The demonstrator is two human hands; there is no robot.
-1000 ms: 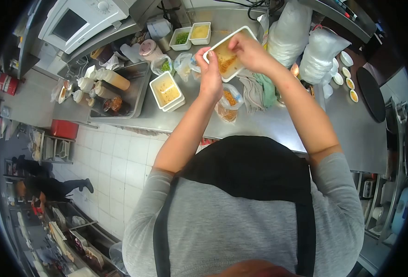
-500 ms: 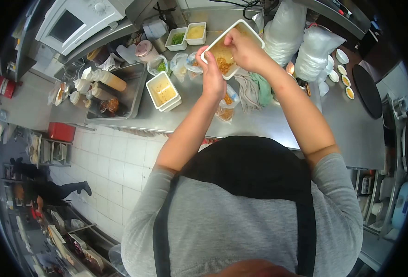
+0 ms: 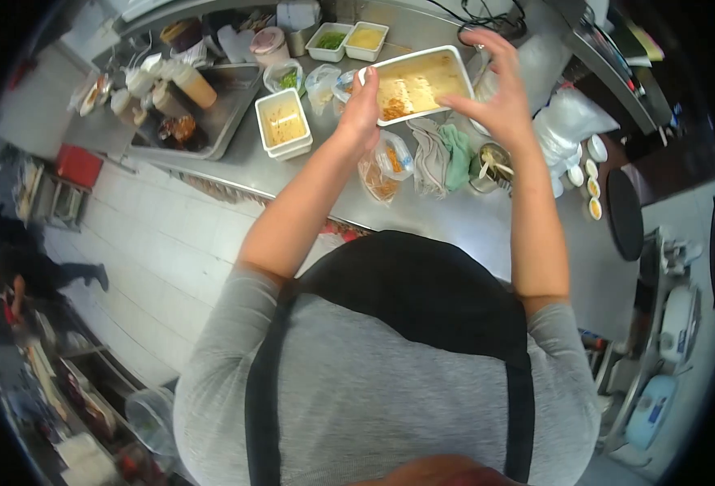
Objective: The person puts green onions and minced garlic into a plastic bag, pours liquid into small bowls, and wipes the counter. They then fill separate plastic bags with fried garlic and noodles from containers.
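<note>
Head view: tray (image 3: 422, 77) held above table (image 3: 463, 206), 12 o'clock, with orange scraps at its 9 o'clock end. Left hand (image 3: 363, 101) grips that rim. Right hand (image 3: 499, 101) splayed wide at 3 o'clock end, contact unclear. Best: close right on rim, keep tray level over bag (image 3: 390, 158).

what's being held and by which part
The left hand grips the white container by its left end; the right hand is spread at its right end, grip unclear.

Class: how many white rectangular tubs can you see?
4: held tub in the left hand; stacked tub left of it; green-filled tub and yellow-filled tub at the back. Others may be hidden.
</note>
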